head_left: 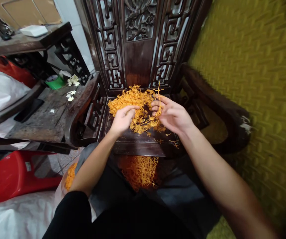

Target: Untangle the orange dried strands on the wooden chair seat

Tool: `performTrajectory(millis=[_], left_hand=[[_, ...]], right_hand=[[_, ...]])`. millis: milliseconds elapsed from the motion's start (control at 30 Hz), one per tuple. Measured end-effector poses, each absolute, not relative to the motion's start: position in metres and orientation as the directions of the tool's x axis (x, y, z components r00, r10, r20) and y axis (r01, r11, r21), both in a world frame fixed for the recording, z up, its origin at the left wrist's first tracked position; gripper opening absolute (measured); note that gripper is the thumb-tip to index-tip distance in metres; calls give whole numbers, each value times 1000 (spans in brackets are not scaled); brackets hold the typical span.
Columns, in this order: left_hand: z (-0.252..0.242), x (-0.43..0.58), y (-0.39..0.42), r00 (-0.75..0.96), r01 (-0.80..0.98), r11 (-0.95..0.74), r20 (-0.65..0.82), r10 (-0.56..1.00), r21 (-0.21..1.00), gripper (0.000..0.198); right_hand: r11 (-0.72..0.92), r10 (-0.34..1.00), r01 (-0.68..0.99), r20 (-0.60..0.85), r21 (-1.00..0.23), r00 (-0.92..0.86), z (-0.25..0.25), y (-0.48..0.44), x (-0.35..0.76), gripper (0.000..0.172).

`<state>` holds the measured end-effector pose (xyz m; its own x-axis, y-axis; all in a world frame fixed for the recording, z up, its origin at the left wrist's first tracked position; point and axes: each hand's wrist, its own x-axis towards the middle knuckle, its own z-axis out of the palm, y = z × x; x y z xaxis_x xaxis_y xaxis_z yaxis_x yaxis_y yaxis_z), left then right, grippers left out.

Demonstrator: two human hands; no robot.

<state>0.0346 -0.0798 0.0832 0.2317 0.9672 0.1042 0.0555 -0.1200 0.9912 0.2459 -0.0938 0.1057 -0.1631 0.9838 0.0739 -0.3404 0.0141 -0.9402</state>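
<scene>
A heap of small orange branching pieces (130, 99), plastic-looking, lies on the dark wooden chair seat (135, 147). My right hand (174, 116) is at the heap's right side, fingers curled around an orange branched stem (159, 94) that sticks upward. Over the front left of the heap is my left hand (124, 119), with its fingers closed and the index finger reaching right. What it pinches, if anything, is too small to make out. A few loose orange bits (175, 143) are scattered near the seat's front right edge.
Below the seat, between my legs, is more orange stringy material (143, 171). A carved chair back (139, 63) rises behind the heap. To the left stand a second wooden chair (45, 122) with green tape (55, 82) on it, and a red plastic stool (16, 176). Yellow textured sheeting (264, 83) is at right.
</scene>
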Motion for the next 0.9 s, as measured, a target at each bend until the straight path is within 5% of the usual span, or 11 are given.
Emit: performTrajectory(millis=[133, 233, 400, 733, 900], left_hand=[[79, 50, -88, 351, 440, -350, 201, 915, 827, 38], [74, 59, -89, 354, 544, -412, 246, 903, 731, 37], [74, 65, -87, 277, 517, -398, 292, 916, 758, 20], [84, 61, -89, 143, 424, -345, 314, 938, 837, 12], [83, 64, -99, 153, 503, -478, 470, 869, 720, 13]], right_hand=[[56, 987, -345, 104, -937, -122, 86, -95, 230, 61], [75, 993, -302, 98, -950, -60, 78, -98, 223, 57], [105, 994, -112, 108, -988, -19, 81, -103, 226, 31], [6, 1000, -186, 7, -982, -1, 87, -109, 221, 39], [21, 996, -172, 7, -985, 84, 84, -104, 214, 36]])
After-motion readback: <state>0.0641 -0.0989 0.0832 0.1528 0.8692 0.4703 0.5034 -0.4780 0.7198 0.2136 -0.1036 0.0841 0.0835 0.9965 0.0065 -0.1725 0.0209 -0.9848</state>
